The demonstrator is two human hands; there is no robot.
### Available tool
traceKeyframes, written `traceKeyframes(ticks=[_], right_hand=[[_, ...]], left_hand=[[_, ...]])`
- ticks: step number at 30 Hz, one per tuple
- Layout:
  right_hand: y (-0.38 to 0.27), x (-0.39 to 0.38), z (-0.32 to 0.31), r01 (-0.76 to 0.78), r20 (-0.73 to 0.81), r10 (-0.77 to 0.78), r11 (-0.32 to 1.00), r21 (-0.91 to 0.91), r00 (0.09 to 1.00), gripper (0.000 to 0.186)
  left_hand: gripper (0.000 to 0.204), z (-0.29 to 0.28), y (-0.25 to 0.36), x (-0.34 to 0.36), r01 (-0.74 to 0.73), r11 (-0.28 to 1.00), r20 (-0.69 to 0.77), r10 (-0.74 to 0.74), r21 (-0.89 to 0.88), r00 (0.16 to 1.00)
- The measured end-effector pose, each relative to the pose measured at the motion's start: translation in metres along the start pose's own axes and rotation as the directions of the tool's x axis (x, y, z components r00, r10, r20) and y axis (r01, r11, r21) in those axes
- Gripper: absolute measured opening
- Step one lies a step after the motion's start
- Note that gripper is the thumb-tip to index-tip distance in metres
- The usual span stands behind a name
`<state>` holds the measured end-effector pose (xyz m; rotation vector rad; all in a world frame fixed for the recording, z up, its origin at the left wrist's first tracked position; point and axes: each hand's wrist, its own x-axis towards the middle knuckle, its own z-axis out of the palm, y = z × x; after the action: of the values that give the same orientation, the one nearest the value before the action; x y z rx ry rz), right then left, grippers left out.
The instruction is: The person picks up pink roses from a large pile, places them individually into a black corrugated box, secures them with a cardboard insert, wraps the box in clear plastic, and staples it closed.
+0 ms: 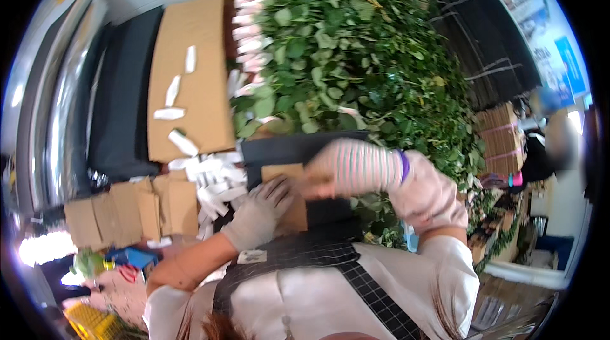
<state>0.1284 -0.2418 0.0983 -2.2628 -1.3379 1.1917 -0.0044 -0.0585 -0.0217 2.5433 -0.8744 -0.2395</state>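
My left hand (262, 210), in a pale glove, lies with its fingers stretched out over a small brown cardboard piece (293, 211). That cardboard rests on a black sheet (333, 211) close in front of my body. Over the cardboard's right side is my right hand (353, 168), in a striped glove with a purple cuff. Its fingers are smeared by motion, and whether they hold anything is hidden. Just left of my left hand lies a heap of white strips or sleeves (215, 181).
Leafy green stems (356, 54) pile up ahead, with pinkish-white wrapped ends (249, 22) along their left side. A large cardboard sheet (184, 86) bears several white sleeves. Folded cardboard (130, 213) lies at left, beside black sheets (126, 92) and clear film rolls (76, 98). Bundled cardboard (501, 140) stands right.
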Motion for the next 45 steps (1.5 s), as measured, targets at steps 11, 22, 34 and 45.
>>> traceKeyframes(ticks=[11, 22, 34, 45], right_hand=[[0.165, 0.133, -0.021, -0.449, -0.263, 0.368, 0.795, -0.409, 0.892, 0.027], [0.055, -0.259, -0.098, -0.815, -0.908, -0.316, 0.577, 0.046, -0.276, 0.017], [0.014, -0.051, 0.145, -0.297, -0.661, -0.085, 0.845, -0.444, 0.746, 0.014], [0.029, -0.025, 0.12, -0.132, 0.09, 0.162, 0.953, -0.271, 0.983, 0.019]], left_hand=[[0.065, 0.018, -0.015, 0.005, -0.129, 0.988, -0.033, 0.132, 0.083, 0.991], [0.068, -0.014, 0.007, 0.013, 0.016, 1.0, 0.092, -0.016, 0.001, 0.996], [0.04, -0.03, -0.031, 0.006, 0.197, 0.595, 0.152, -0.126, -0.779, 0.98], [0.032, -0.027, -0.022, -0.01, -0.246, 0.958, 0.155, 0.268, -0.146, 0.951]])
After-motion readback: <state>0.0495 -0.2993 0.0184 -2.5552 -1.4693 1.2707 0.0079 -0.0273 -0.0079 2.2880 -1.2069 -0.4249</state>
